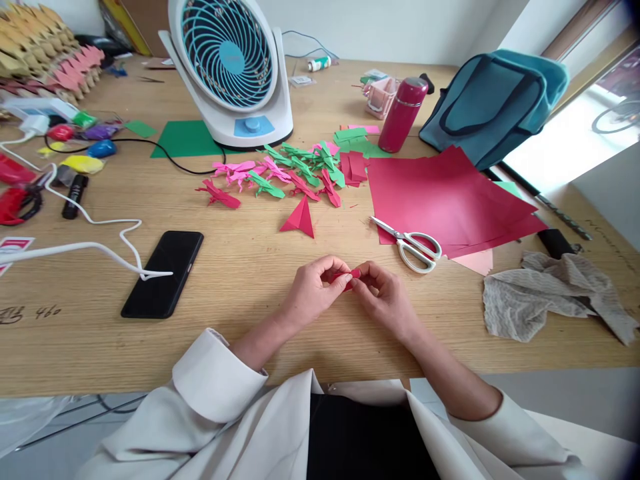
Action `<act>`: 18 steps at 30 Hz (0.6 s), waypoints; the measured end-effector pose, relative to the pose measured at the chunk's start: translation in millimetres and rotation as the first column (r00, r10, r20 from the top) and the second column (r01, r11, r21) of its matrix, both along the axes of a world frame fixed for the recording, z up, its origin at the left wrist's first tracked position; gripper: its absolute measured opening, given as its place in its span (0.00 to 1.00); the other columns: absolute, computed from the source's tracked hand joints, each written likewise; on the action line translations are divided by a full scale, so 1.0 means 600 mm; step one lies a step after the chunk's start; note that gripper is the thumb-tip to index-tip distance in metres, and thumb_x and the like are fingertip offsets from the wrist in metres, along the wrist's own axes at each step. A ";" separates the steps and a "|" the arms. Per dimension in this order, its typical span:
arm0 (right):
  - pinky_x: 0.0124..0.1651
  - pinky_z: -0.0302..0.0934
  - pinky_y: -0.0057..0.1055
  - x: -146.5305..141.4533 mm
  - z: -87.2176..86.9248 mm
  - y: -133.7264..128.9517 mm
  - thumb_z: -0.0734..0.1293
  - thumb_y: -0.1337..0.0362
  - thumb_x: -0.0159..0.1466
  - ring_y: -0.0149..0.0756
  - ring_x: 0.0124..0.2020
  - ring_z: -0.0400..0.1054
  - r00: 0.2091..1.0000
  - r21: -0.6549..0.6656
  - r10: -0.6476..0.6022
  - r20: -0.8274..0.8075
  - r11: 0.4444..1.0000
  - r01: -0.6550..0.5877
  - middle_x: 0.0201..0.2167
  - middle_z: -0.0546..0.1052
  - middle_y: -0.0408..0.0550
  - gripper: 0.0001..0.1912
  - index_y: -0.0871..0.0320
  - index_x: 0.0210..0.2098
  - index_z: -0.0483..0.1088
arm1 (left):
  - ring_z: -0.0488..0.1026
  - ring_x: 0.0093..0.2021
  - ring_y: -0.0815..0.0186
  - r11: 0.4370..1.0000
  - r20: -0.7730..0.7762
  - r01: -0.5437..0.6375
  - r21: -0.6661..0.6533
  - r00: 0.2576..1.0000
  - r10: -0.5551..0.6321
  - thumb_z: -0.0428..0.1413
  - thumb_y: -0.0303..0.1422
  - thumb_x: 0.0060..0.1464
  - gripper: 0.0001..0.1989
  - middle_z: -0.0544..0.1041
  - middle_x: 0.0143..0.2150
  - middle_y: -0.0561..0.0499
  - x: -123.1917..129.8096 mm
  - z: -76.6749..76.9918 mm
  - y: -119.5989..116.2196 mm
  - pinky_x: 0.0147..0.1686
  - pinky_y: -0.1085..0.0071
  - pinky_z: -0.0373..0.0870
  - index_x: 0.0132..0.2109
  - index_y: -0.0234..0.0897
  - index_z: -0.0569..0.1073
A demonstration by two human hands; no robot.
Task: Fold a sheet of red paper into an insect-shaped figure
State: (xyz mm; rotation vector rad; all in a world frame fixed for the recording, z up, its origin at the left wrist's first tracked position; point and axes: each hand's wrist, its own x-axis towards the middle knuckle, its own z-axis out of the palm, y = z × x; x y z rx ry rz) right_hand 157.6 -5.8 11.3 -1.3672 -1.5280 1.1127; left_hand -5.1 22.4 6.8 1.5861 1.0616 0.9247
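Between my two hands is a small folded piece of red paper [355, 273], mostly covered by the fingers. My left hand [317, 287] pinches its left end, and my right hand [383, 293] pinches the right end. Just beyond them on the table lies a red folded paper triangle [300, 219]. Farther back, several folded paper figures in green, pink and red [295, 167] lie in a loose cluster. White-handled scissors [413, 243] rest to the right, their blades partly over large red paper sheets [435, 193].
A white fan [230, 67] stands behind the figures. To the left are a black phone [163, 273], a white cable [95, 245] and a black marker [75, 197]. Toward the right stand a red thermos [403, 115] and a teal bag [485, 100]; a grey cloth [555, 293] lies nearer.
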 end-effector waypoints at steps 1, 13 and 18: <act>0.29 0.57 0.28 0.000 0.001 0.000 0.67 0.60 0.64 0.31 0.27 0.64 1.000 0.016 -0.006 0.022 1.000 0.006 0.28 0.73 0.44 0.08 0.59 0.34 0.70 | 0.72 0.34 0.69 1.000 -0.029 -0.001 0.031 1.000 0.002 0.55 0.29 0.55 0.02 0.75 0.33 0.52 -0.001 0.001 0.002 0.34 0.75 0.69 0.35 0.35 0.73; 0.38 0.62 0.31 -0.003 -0.006 -0.006 0.69 0.58 0.64 0.33 0.33 0.68 0.977 -0.017 0.042 -0.209 0.999 -0.047 0.31 0.74 0.44 0.09 0.57 0.38 0.69 | 0.68 0.31 0.71 0.977 0.276 0.077 -0.197 0.961 -0.021 0.58 0.37 0.58 0.10 0.71 0.31 0.54 0.006 0.000 -0.002 0.33 0.75 0.65 0.35 0.34 0.70; 0.36 0.60 0.29 -0.004 -0.006 -0.003 0.68 0.58 0.65 0.31 0.31 0.64 0.974 0.035 0.036 -0.224 0.999 -0.029 0.29 0.72 0.43 0.09 0.58 0.33 0.69 | 0.69 0.32 0.71 0.952 0.400 0.106 -0.288 0.916 0.019 0.60 0.37 0.55 0.11 0.74 0.31 0.53 0.007 0.005 -0.004 0.37 0.73 0.67 0.33 0.33 0.70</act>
